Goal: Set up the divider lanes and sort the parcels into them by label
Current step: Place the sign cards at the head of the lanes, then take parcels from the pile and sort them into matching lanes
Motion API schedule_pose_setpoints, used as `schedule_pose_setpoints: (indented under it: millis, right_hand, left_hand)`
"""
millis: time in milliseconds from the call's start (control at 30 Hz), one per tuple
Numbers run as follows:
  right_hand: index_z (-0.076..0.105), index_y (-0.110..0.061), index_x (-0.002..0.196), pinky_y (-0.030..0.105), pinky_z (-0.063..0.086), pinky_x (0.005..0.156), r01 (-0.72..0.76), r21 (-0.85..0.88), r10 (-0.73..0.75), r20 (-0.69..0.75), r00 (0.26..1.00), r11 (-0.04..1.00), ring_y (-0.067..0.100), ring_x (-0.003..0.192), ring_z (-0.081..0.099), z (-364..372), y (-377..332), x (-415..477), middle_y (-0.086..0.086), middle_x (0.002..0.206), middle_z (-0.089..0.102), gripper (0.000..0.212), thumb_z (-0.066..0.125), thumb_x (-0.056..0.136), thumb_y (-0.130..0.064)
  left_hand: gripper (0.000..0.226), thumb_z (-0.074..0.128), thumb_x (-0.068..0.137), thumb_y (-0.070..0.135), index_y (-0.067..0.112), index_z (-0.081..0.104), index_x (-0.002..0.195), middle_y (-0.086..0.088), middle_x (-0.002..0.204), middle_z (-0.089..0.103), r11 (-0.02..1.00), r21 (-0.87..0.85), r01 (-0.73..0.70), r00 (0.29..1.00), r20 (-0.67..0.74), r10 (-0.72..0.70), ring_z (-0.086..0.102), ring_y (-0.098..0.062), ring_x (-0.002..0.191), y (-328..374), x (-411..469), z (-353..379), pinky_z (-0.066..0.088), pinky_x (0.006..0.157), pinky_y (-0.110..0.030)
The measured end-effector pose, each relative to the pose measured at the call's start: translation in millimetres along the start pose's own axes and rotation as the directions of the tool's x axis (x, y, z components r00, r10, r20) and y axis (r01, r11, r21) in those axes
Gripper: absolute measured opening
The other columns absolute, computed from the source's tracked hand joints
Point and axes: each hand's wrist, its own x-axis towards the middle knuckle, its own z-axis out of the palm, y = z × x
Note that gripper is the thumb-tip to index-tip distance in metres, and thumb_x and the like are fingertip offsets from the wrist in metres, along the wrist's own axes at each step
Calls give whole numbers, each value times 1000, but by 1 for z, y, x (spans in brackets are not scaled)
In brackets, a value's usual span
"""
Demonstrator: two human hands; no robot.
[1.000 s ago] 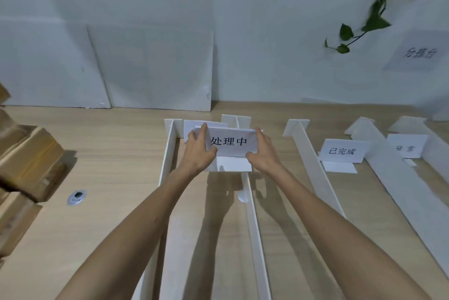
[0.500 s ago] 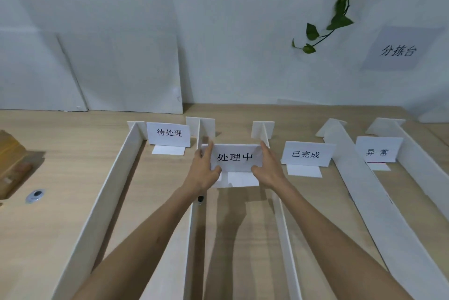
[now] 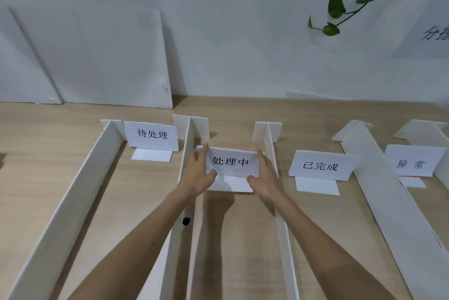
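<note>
Both arms were stretched fwd; L hand & R hand pinched the 处理中 card by its ends, btwn two dividers, near the table far edge.

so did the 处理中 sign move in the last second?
Yes. The sign moved right: it overlapped the second divider from the left, and now it is wholly right of it, inside the lane.

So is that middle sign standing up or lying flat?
Standing up: the sign faces us above its flat foot, with the left hand and right hand holding its ends.
</note>
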Motion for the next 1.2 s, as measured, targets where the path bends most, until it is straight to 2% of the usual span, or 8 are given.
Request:
schedule_pose_setpoints:
  millis: [133,267,433,533,700,867,1000,1200]
  right_hand:
    - [2,-29,156,44,44,104,-3,26,3,2,1000,1000,22,145,21,13,12,24,-5,162,10,87,52,88,-11]
    - [3,-26,157,36,30,114,2,12,-2,-7,1000,1000,18,149,12,19,20,43,-4,164,8,86,52,88,-9]
    - [2,-30,156,29,30,108,7,12,-7,4,1000,1000,19,150,10,17,17,37,-4,164,6,87,52,89,-9]
    - [2,-27,157,39,31,114,31,-38,-31,-2,1000,999,24,150,14,14,0,20,-3,164,6,84,51,90,-11]
    - [1,-26,156,49,31,113,160,-311,-139,91,986,937,29,148,16,7,-50,-40,-1,164,-7,75,45,97,-15]
    - [9,-18,156,42,20,116,308,-479,-288,116,951,822,27,150,5,15,-99,-117,10,164,-4,67,43,99,-15]
    - [14,-15,155,45,20,117,402,-516,-399,122,909,756,29,149,10,41,-141,-173,13,163,5,65,44,98,-16]
    - [15,-17,155,46,19,118,524,-505,-505,189,842,686,29,149,11,103,-224,-248,11,164,4,62,42,102,-35]
  left_hand:
    - [83,57,94,25,27,4,158,-10,160,11,1000,16,12,1000,21,-13,33,-32,141,-16,23,14,39,106,-38]
    - [83,56,94,24,26,3,158,-10,161,10,1000,22,-16,1000,18,16,30,-32,143,-27,37,16,37,108,-40]
    - [82,55,94,21,25,4,159,-9,163,9,999,-1,-48,999,-11,48,27,-30,145,-29,34,11,34,110,-39]
    - [76,55,95,22,18,12,158,-9,160,19,997,12,-71,996,-43,72,29,-29,144,-23,18,0,34,111,-41]
    - [69,58,94,22,17,24,155,-19,153,28,976,154,-157,979,-102,174,27,-34,142,5,-50,-34,34,109,-44]
    - [72,51,99,44,18,18,157,-19,163,13,894,440,-84,977,-141,161,8,-31,152,2,-141,-78,11,120,-45]
    - [72,44,100,52,21,14,158,-13,165,7,810,587,-5,977,-169,128,0,-27,153,-18,-216,-124,3,121,-45]
    - [71,43,100,51,19,16,158,-13,165,11,718,692,71,960,-243,139,5,-29,153,-68,-330,-214,0,120,-52]
